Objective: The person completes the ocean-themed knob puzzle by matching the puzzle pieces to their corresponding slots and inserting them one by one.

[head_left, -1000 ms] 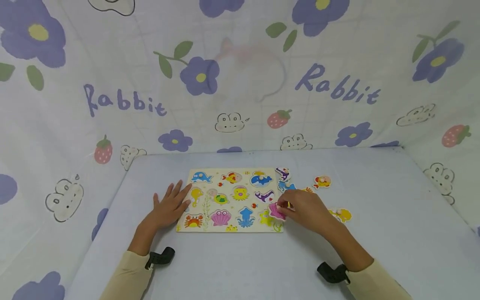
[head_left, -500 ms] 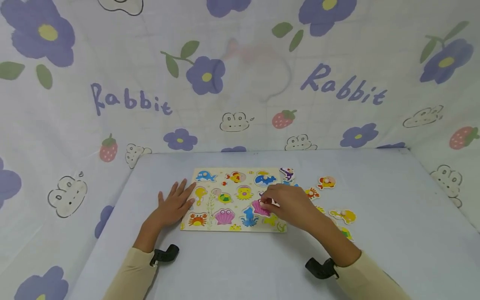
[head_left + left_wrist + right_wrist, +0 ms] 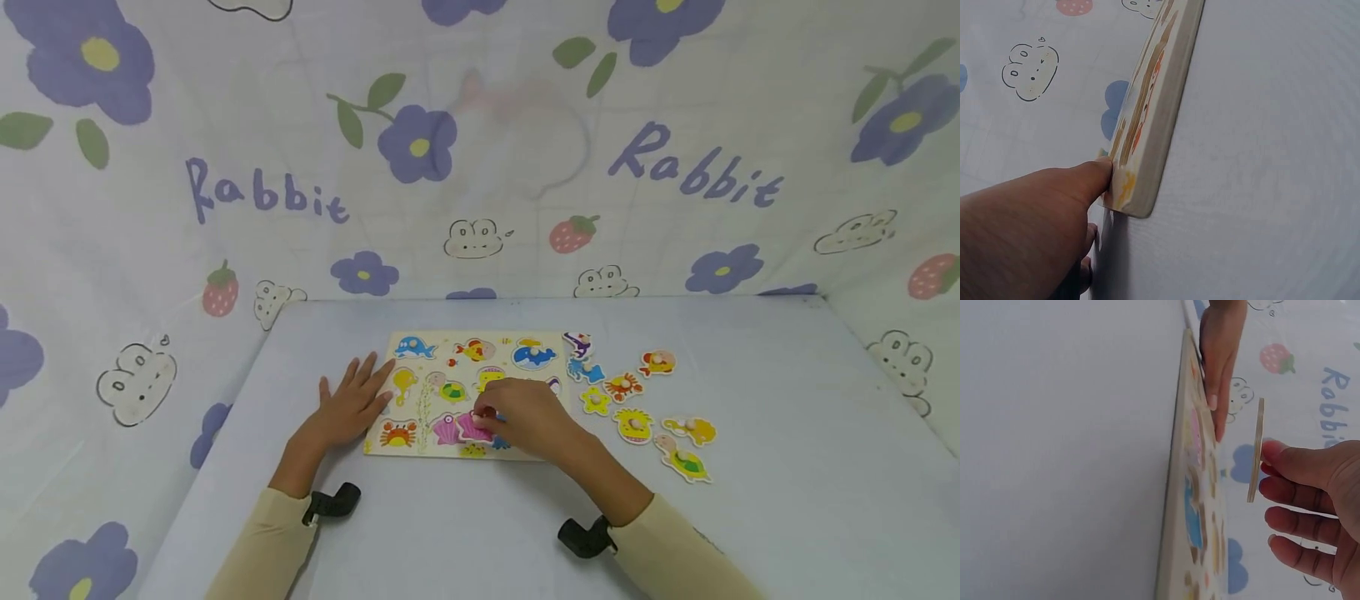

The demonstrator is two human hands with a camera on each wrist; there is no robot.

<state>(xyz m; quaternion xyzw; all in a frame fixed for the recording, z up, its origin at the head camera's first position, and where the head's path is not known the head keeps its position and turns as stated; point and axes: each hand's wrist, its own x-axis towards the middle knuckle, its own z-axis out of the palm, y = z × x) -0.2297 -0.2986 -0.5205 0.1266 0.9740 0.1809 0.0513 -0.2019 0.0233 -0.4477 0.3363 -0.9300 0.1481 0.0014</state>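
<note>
A wooden sea-animal puzzle board lies on the table. My left hand rests at its left edge, fingers spread and straight; in the left wrist view the thumb touches the board's near corner. Between thumb and fingertips my right hand pinches a pink shell puzzle piece. It overlaps the right side of the pink shell slot in the head view. Seen edge-on in the right wrist view, the piece is held above the board's face. The squid slot is mostly hidden by this hand.
Right of the board lie several loose knobbed pieces: a crab, a red fish, a starfish, a yellow octopus, a seahorse, a turtle and a squid. A blue whale piece sits in the board.
My right hand has carried the pink shell piece leftward across the board, from its right edge to the pink shell slot. The left hand stays at the left edge.
</note>
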